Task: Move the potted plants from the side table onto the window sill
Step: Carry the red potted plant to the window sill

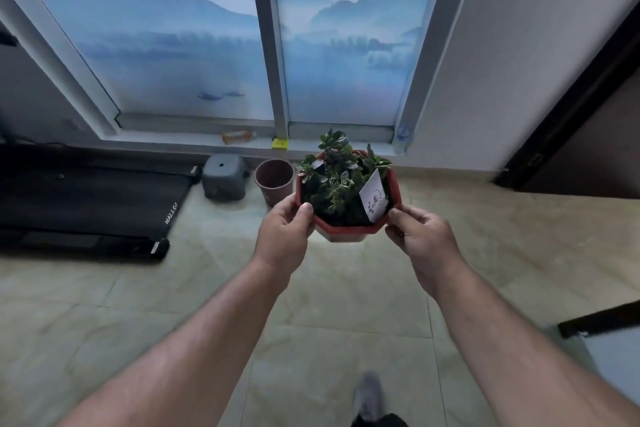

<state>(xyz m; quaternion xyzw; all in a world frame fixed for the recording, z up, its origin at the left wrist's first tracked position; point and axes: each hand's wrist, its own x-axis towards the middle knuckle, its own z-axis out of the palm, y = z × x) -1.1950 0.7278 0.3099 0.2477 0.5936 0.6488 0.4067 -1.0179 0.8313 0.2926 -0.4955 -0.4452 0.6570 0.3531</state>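
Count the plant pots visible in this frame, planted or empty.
2. A red octagonal pot with a green plant, held in the air by the left hand and right hand; an empty brown pot on the floor below the window sill. Others may be outside the view.

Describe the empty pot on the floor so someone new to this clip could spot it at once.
Below the window sill, past the black treadmill, stands a grey stool. The empty pot is just right of it, round, dull maroon and plantless, unlike the red octagonal potted plant held beside it.
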